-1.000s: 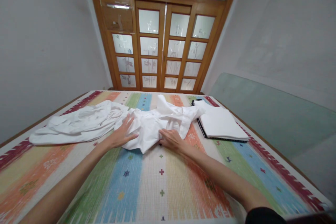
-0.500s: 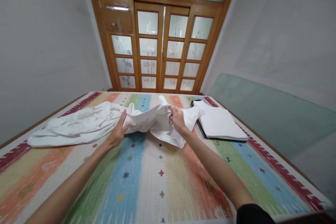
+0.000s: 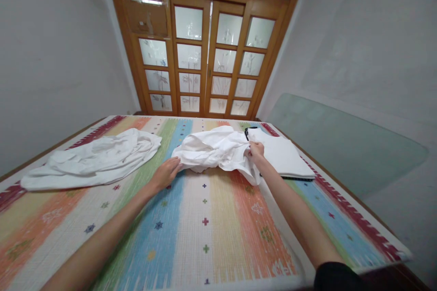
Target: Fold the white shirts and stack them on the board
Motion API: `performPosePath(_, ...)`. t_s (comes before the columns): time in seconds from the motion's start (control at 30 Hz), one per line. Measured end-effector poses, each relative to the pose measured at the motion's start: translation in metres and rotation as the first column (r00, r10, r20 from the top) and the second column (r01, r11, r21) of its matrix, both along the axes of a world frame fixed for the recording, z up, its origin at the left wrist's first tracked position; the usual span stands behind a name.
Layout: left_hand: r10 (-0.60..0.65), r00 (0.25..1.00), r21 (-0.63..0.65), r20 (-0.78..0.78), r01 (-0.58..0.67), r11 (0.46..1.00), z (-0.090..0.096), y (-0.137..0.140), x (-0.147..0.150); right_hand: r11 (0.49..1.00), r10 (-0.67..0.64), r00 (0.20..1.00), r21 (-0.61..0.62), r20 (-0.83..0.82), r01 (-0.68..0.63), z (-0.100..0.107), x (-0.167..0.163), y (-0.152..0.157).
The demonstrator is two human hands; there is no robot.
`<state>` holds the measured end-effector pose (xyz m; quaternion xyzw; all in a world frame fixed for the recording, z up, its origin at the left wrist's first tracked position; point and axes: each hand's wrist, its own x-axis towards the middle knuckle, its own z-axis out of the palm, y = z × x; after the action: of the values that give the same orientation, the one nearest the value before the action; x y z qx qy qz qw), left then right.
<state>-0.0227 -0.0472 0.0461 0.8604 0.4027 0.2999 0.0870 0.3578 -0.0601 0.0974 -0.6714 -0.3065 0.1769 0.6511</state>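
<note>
A crumpled white garment stretches between my hands over the middle of the striped cloth; its exact kind is hidden by the folds. My left hand grips its left end, fingers closed on the edge. With a fist, my right hand holds the right end, and a loose flap hangs below it. To the left lies a heap of white fabric, rumpled and apart from my left hand. Just beyond my right hand is a folded white stack with a black layer at its edge.
The colourful striped cloth covers a wide flat surface. Wooden doors with glass panes stand beyond the far edge. Walls rise on both sides, with a pale green panel on the right one.
The white garment has moved right, away from the heap, and a strip of striped cloth now shows between them. Both hands have shifted right with it. The view has turned slightly.
</note>
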Motion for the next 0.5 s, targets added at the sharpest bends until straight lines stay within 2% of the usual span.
performPosePath(0.07,0.06,0.991,0.047,0.122,-0.066,0.997,0.014,0.001,0.005,0.993,-0.114,0.964,0.023,0.24,0.112,0.008,-0.004,-0.009)
performPosePath(0.1,0.085,0.98,0.073,0.18,-0.099,0.992,0.023,0.001,0.008,0.994,-0.107,0.911,0.047,0.399,0.096,0.013,-0.008,-0.015)
performPosePath(0.13,0.103,0.967,0.091,0.232,-0.127,0.988,0.032,0.001,0.01,0.998,-0.037,0.826,0.058,0.562,0.005,0.018,-0.015,-0.022)
performPosePath(0.17,0.122,0.953,0.098,0.278,-0.154,0.983,0.042,0.001,0.012,0.989,0.091,0.708,0.022,0.7,-0.148,0.022,-0.024,-0.029)
performPosePath(0.2,0.147,0.937,0.089,0.317,-0.183,0.979,0.053,0.0,0.014,0.951,0.235,0.559,-0.069,0.796,-0.302,0.024,-0.033,-0.036)
performPosePath(0.23,0.177,0.919,0.069,0.353,-0.215,0.974,0.063,-0.001,0.016,0.89,0.364,0.399,-0.188,0.842,-0.416,0.025,-0.042,-0.044)
performPosePath(0.3,0.249,0.87,0.018,0.426,-0.284,0.959,0.082,-0.002,0.019,0.765,0.537,0.139,-0.411,0.832,-0.496,0.021,-0.06,-0.056)
performPosePath(0.33,0.284,0.838,-0.001,0.466,-0.32,0.947,0.091,-0.002,0.02,0.717,0.592,0.051,-0.496,0.805,-0.49,0.017,-0.066,-0.06)
performPosePath(0.4,0.333,0.765,-0.026,0.552,-0.383,0.923,0.108,-0.001,0.018,0.667,0.66,-0.034,-0.607,0.75,-0.433,0.009,-0.073,-0.065)
performPosePath(0.5,0.376,0.658,-0.058,0.652,-0.451,0.891,0.129,0.003,0.006,0.661,0.709,-0.024,-0.676,0.705,-0.324,0.001,-0.066,-0.063)
